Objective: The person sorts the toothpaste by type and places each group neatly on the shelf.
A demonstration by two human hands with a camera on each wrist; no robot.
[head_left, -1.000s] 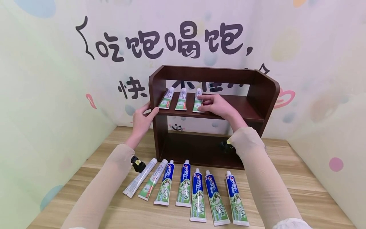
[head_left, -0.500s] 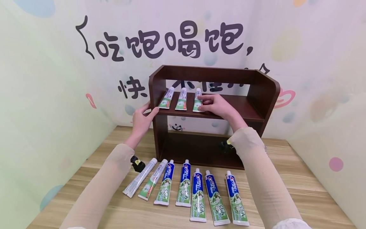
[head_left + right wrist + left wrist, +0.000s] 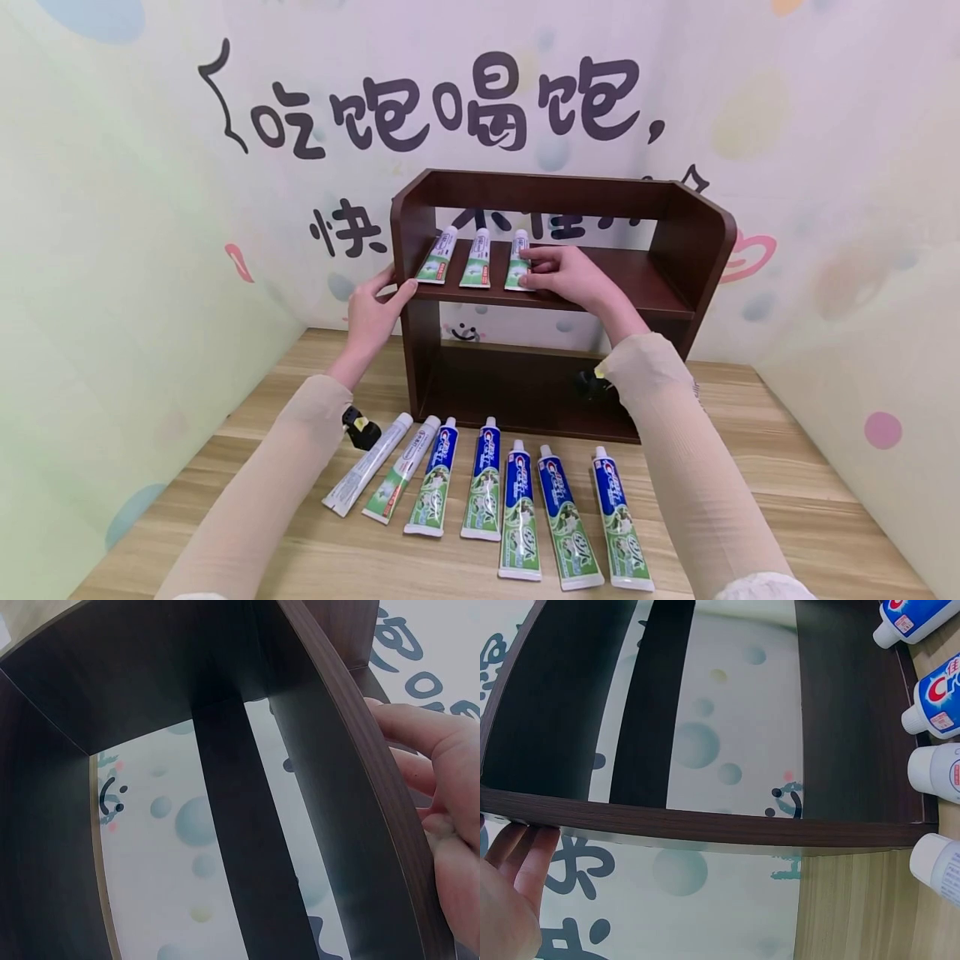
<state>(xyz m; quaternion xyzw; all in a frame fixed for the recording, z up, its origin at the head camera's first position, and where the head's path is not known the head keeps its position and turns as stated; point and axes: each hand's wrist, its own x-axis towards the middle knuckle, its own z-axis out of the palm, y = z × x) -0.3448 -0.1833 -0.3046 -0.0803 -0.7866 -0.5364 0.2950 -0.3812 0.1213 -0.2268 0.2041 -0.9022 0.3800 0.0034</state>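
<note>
A small dark brown two-tier shelf (image 3: 555,192) stands on the table. On its upper board lie three green-and-white toothpaste tubes, caps toward the back: a left tube (image 3: 437,257), a middle tube (image 3: 476,260) and a right tube (image 3: 519,242). My right hand (image 3: 570,275) pinches the right tube between thumb and fingers, covering part of its right side. In the right wrist view, the board hides that tube from below. At the left side panel, my left hand (image 3: 372,312) holds the shelf, thumb at the front edge and fingers (image 3: 536,859) against the outside.
Before the shelf, several blue-and-green toothpaste tubes (image 3: 519,517) lie in a row on the wooden table (image 3: 772,467). Left of them are a green-and-white tube (image 3: 401,471) and a plain whitish tube (image 3: 367,467). A printed wall (image 3: 480,100) stands behind.
</note>
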